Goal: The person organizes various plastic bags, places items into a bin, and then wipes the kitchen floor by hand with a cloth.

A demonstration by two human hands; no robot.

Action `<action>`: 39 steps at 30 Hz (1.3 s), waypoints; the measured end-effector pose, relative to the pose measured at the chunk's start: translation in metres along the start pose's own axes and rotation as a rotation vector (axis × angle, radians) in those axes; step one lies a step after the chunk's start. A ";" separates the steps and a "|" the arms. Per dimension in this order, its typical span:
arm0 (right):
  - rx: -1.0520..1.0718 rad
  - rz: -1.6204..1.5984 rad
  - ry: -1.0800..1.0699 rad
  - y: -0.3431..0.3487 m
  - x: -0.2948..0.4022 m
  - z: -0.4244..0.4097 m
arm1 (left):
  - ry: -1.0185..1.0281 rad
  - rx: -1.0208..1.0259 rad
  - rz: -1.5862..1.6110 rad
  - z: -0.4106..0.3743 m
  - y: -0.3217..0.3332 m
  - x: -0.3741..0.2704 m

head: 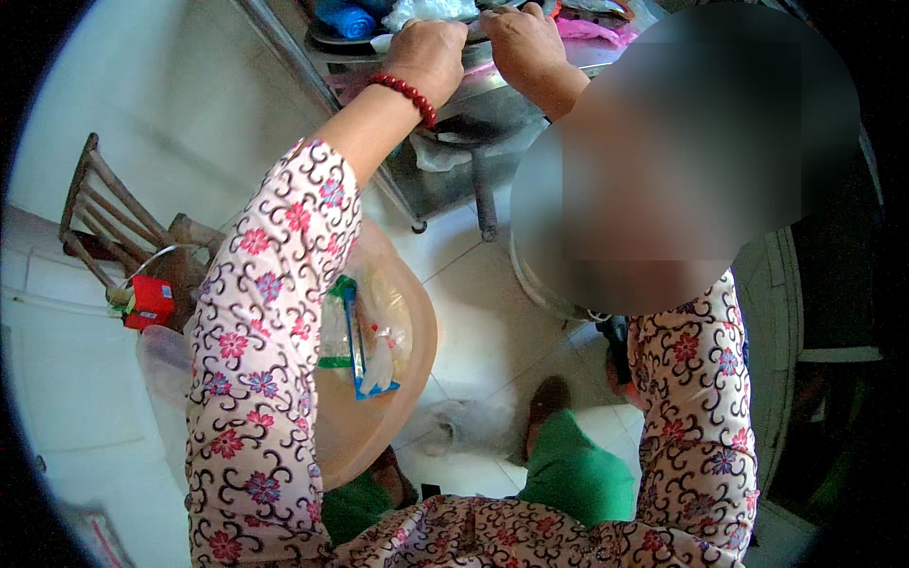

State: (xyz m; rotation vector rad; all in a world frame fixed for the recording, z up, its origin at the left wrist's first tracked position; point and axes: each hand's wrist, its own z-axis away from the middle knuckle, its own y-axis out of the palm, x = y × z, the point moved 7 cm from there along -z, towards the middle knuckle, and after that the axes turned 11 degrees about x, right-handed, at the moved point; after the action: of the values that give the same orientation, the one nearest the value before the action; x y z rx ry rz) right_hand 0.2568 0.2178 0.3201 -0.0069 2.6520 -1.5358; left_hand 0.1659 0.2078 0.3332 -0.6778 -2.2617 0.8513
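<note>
At the top of the head view, my left hand [429, 58], with a red bead bracelet [403, 96] on its wrist, reaches over a cluttered metal stand [497, 78]. Its fingers are curled. Close on its right is my right hand [524, 42], also with bent fingers, beside a small dark thing. The fingertips are partly hidden, so what either hand grips cannot be told. Around them lie a rolled blue plastic bag [348, 20], a clear plastic bag [433, 8] and a pink plastic bag [596, 30].
A large plastic tub [422, 326] holding plastic packets [383, 341] stands below my left forearm. At the left are a wooden chair [121, 206] and a red box [150, 302]. A round metal rim [543, 291] shows under the blurred area. The stand has wheeled legs [485, 192].
</note>
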 end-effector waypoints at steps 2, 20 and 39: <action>0.177 -0.093 0.082 0.025 -0.013 0.003 | 0.148 -0.072 0.061 0.008 -0.003 -0.020; -0.245 -0.977 -0.353 -0.113 0.028 0.330 | -0.214 0.356 0.419 0.277 -0.247 -0.110; -0.160 -0.804 -0.093 -0.122 -0.029 0.317 | -0.293 0.457 0.396 0.397 -0.225 -0.073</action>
State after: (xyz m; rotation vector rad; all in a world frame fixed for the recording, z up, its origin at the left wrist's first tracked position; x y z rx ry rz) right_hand 0.3038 -0.1162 0.2706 -1.2469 2.8258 -1.3855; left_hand -0.1156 -0.1430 0.2288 -0.8338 -2.0832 1.6913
